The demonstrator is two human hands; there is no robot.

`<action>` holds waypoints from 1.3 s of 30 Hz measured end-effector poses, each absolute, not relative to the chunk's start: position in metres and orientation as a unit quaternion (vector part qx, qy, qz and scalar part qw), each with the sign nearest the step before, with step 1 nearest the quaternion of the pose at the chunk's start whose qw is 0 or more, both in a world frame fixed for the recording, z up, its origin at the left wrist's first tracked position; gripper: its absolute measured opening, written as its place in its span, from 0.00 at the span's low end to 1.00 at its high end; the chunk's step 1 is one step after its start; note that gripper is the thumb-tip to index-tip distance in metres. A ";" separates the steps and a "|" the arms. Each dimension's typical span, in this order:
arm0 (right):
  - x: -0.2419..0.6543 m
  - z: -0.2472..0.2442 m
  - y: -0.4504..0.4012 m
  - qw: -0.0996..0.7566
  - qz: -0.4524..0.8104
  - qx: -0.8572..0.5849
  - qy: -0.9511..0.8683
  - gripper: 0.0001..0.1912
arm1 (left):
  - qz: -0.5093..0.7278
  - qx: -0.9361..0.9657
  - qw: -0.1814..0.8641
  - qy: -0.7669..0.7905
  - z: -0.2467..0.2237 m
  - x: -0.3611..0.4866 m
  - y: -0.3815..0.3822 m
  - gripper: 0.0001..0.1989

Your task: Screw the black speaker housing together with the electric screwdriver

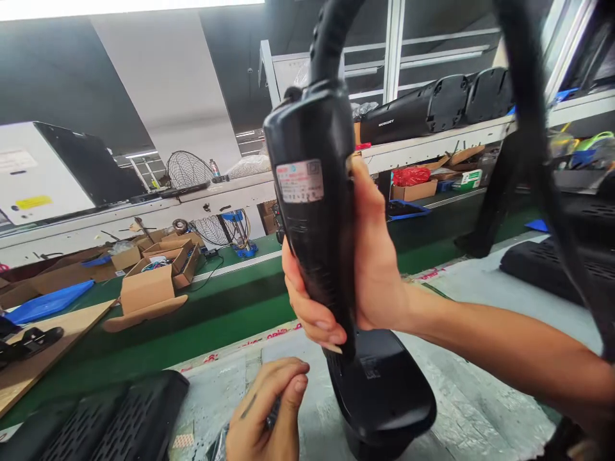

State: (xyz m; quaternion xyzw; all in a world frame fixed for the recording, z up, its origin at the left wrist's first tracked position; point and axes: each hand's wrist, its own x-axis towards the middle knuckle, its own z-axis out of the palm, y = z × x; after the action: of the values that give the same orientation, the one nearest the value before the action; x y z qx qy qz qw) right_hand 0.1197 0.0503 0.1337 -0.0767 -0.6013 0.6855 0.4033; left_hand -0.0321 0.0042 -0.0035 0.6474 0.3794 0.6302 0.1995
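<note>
- Bright, even light falls from a ceiling strip (129,6) far up and left of the right hand (365,269).
- Soft sheen on the black housing (312,211) it grips.
- Edges bow; the cable (538,128) right of it blurs.

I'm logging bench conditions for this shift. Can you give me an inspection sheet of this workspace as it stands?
Surface: grey mat on the bench, beside a green conveyor belt.
Job's things: upright black plastic housing with a white label, standing on its black base.
Clutter: open cardboard boxes, blue tray, black grilled panels near the front edge.
Grippers: right hand wraps the housing from behind; left hand has fingers pinched on a small dark item, too hidden to identify.
Cables: thick black cord arching from the housing top.
Surroundings: shelf with black units, wire fan grilles.
</note>
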 end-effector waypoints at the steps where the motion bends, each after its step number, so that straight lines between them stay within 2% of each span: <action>1: 0.119 0.133 0.049 0.419 0.677 -0.094 -0.598 0.45 | 0.622 0.673 0.184 0.355 -0.001 -0.036 0.004 0.03; 6: 0.114 0.128 0.046 0.511 0.608 -0.154 -0.587 0.44 | 0.560 0.756 0.112 0.318 0.007 -0.048 0.000 0.09; 10: 0.119 0.133 0.037 0.517 0.593 -0.128 -0.604 0.44 | 0.511 0.798 0.029 0.319 0.004 -0.040 -0.001 0.04; 13: 0.132 0.149 0.017 0.509 0.606 -0.091 -0.604 0.44 | 0.500 0.810 -0.032 0.304 0.001 -0.030 0.001 0.07; 18: 0.151 0.171 -0.012 0.522 0.583 -0.090 -0.616 0.46 | 0.482 0.841 0.020 0.246 0.002 -0.015 0.001 0.07; 25: 0.164 0.174 -0.022 0.514 0.583 -0.081 -0.623 0.49 | 0.505 0.827 0.071 0.237 0.006 0.001 -0.007 0.03; 27: 0.167 0.173 -0.022 0.504 0.590 -0.074 -0.626 0.50 | 0.493 0.837 0.064 0.229 0.008 0.001 -0.008 0.03; 30: 0.170 0.169 -0.020 0.491 0.597 -0.066 -0.631 0.48 | 0.472 0.856 -0.021 0.208 0.004 0.000 -0.006 0.02; 33: 0.173 0.163 -0.017 0.499 0.588 -0.101 -0.629 0.49 | 0.453 0.848 -0.127 0.244 -0.008 0.000 -0.001 0.31; 34: 0.173 0.161 -0.016 0.499 0.589 -0.114 -0.626 0.49 | 0.439 0.849 -0.154 0.251 -0.012 0.000 0.000 0.38; 35: 0.174 0.159 -0.014 0.497 0.592 -0.122 -0.623 0.49 | 0.425 0.854 -0.171 0.247 -0.016 0.000 0.002 0.40; 39: 0.170 0.153 -0.008 0.494 0.609 -0.117 -0.610 0.48 | 0.407 0.869 -0.187 0.210 -0.025 0.000 0.008 0.24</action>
State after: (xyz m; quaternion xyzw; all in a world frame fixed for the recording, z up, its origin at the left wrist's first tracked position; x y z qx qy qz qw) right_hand 0.1704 -0.0078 0.1534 -0.1171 -0.6099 0.6087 0.4938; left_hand 0.0003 0.0084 -0.0247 0.8691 0.2101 0.4068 -0.1870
